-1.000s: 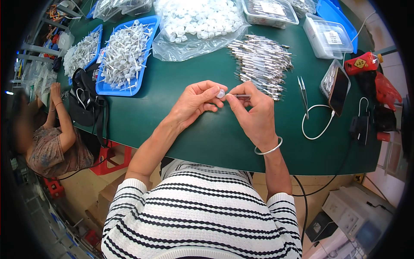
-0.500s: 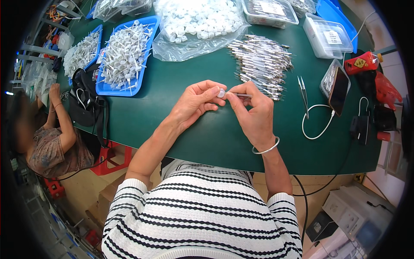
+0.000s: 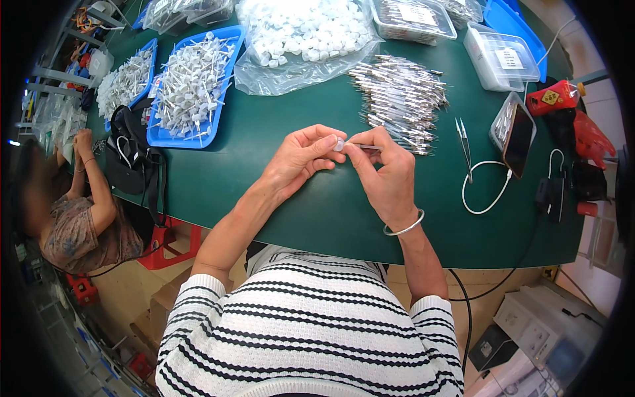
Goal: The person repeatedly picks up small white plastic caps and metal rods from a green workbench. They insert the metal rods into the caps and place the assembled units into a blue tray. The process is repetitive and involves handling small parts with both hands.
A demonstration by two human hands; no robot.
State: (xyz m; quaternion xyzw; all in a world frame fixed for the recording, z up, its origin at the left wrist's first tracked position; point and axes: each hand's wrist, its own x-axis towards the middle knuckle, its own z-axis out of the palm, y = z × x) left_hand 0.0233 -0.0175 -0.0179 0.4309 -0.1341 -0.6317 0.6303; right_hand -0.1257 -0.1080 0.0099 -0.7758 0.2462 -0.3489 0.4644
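Well, on the worktop (image 3: 317, 221) the clear bag (image 3: 264, 78) bounds the far side; the loose rod pile (image 3: 400, 102) could scatter if the right hand (image 3: 389, 173), just beside it, swings forward; left hand (image 3: 294, 160) pinches a white cap (image 3: 339, 144) between them, right pinches a slim metal piece (image 3: 372, 147); a crooked push could pop the cap free; room: bare green to the near edge (image 3: 331, 257), rightward until the tweezers (image 3: 465, 145).

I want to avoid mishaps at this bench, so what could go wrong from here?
The small white piece pinched in the left hand might slip out. The thin metal rod in the right hand points toward that piece and could skid, poking a finger. The right hand, close to the loose pile of rods, might knock some astray.
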